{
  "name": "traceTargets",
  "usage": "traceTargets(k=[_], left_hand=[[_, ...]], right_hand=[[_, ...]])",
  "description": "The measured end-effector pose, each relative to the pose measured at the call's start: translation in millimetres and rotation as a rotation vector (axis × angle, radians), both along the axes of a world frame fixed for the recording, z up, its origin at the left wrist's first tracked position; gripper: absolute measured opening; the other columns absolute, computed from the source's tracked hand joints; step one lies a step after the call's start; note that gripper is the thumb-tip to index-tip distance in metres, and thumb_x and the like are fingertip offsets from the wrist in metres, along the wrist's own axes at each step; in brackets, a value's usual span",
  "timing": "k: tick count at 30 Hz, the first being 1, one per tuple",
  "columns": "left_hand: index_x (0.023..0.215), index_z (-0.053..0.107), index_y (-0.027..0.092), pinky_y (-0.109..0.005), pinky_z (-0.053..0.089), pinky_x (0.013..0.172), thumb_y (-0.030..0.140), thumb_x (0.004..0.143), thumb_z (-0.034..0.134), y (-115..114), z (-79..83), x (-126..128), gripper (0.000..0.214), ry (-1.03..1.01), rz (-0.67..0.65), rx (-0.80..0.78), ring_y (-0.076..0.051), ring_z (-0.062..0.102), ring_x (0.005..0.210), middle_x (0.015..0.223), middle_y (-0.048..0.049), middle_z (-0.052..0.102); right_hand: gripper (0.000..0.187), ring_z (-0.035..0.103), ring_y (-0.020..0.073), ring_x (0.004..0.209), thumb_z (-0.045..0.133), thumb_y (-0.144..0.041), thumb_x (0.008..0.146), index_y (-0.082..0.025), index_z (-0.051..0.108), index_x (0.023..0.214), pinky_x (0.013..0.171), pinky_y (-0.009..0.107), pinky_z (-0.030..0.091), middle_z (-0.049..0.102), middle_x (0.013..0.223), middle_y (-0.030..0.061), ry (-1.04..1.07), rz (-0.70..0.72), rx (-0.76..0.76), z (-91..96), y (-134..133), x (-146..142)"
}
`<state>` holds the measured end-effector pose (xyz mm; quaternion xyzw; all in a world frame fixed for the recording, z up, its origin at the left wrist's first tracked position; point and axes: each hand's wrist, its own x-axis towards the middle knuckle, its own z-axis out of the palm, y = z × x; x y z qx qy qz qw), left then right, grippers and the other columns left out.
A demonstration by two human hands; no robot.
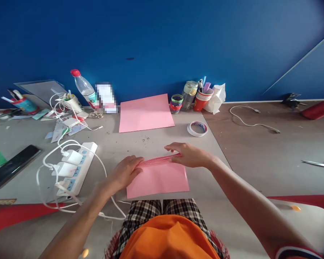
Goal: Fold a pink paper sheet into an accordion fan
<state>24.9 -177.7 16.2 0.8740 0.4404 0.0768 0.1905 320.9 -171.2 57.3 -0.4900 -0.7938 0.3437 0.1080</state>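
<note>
Left hand [125,172], right hand [187,154] on pink paper [159,181] (pleated at top)

The folded sheet [158,180] at centre is plain pink, and the second sheet [145,113] at 12 o'clock is the same pink. The wall [162,43] is deep blue. At 9 o'clock the power strip [81,167] is white with pale blue sockets and the phone [13,165] is black. The bottle [83,86] at 11 o'clock has a red cap. The cup [201,102] at 1 o'clock is red. At 6 o'clock the shorts [145,212] are black-and-white checked and the shirt [169,239] is orange.
</note>
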Motion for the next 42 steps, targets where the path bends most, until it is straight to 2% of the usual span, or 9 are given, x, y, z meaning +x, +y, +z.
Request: traceTargets(k=[7,12,16,19,23,27,31,36,42], left_hand=[[0.124,0.054,0.015,-0.036,0.048,0.084,0.031,0.096,0.029,-1,1.9,-4,0.04,0.022,-0.049,-0.015,-0.02,0.055,0.093,0.095,-0.0086,0.057],[0.119,0.057,0.017,-0.032,0.048,0.079,0.029,0.095,0.034,0,7.3,-5,0.035,-0.034,-0.059,0.019,-0.019,0.054,0.088,0.092,-0.007,0.056],[0.112,0.058,0.017,-0.033,0.047,0.079,0.022,0.093,0.038,-3,12.5,-4,0.028,-0.018,-0.056,0.049,-0.019,0.055,0.088,0.093,-0.0073,0.056],[0.103,0.06,0.017,-0.034,0.045,0.081,0.017,0.09,0.041,-2,16.0,-3,0.023,0.017,-0.047,0.067,-0.02,0.056,0.087,0.092,-0.0066,0.057],[0.096,0.062,0.017,-0.037,0.044,0.085,0.02,0.088,0.047,1,21.3,-1,0.016,0.069,-0.041,0.096,-0.021,0.057,0.086,0.088,-0.006,0.059],[0.101,0.061,0.019,-0.044,0.036,0.1,0.026,0.092,0.044,3,25.6,0,0.02,0.094,-0.018,0.123,-0.02,0.059,0.09,0.092,-0.0047,0.064],[0.105,0.059,0.019,-0.048,0.029,0.106,0.024,0.092,0.044,2,27.0,0,0.019,0.125,-0.002,0.199,-0.02,0.06,0.093,0.096,-0.0048,0.065],[0.117,0.051,0.017,-0.052,0.029,0.106,0.031,0.09,0.051,-3,28.0,2,0.031,0.08,0.005,0.364,-0.023,0.061,0.093,0.101,-0.0085,0.066],[0.103,0.058,0.018,-0.047,0.035,0.104,0.004,0.086,0.036,-4,22.9,3,0.031,0.036,0.0,0.494,-0.016,0.062,0.074,0.082,-0.0034,0.067]], right_hand=[[0.041,0.056,0.0245,0.115,0.047,-0.048,0.09,-0.028,0.061,0.122,0.091,0.035,0.046,0.06,0.128,0.0025,-0.041,0.115,-0.194,-6.2,3,8],[0.032,0.058,0.0224,0.108,0.044,-0.034,0.091,-0.026,0.065,0.113,0.085,0.032,0.046,0.063,0.123,0.0027,-0.041,0.143,-0.239,-5.8,2,9],[0.025,0.062,0.0187,0.09,0.049,-0.024,0.086,-0.025,0.067,0.103,0.068,0.026,0.044,0.069,0.105,0.0016,-0.067,0.139,-0.236,-5.3,-1,0],[0.022,0.061,0.0169,0.083,0.047,-0.018,0.085,-0.023,0.067,0.092,0.063,0.024,0.039,0.069,0.094,0.0018,-0.138,0.08,-0.104,-4.5,-4,-10],[0.021,0.057,0.0161,0.08,0.045,-0.015,0.088,-0.019,0.065,0.086,0.07,0.027,0.034,0.067,0.089,0.0045,-0.29,0.09,0.242,-4.2,-8,-21],[0.022,0.051,0.0145,0.069,0.044,-0.01,0.087,-0.016,0.064,0.079,0.071,0.029,0.03,0.062,0.078,0.0049,-0.402,0.049,0.557,-5.7,-10,-27],[0.025,0.044,0.0141,0.064,0.042,-0.008,0.085,-0.016,0.063,0.074,0.072,0.031,0.028,0.059,0.073,0.0045,-0.404,0.008,0.759,-6.5,-13,-30],[0.029,0.041,0.0151,0.064,0.038,-0.007,0.085,-0.018,0.064,0.075,0.076,0.032,0.029,0.059,0.072,0.004,-0.339,-0.056,0.878,-5.6,-15,-32],[0.024,0.045,0.0149,0.065,0.043,-0.012,0.087,-0.018,0.063,0.075,0.079,0.032,0.032,0.059,0.07,0.0034,-0.2,-0.116,0.837,-8.0,-18,-35]])
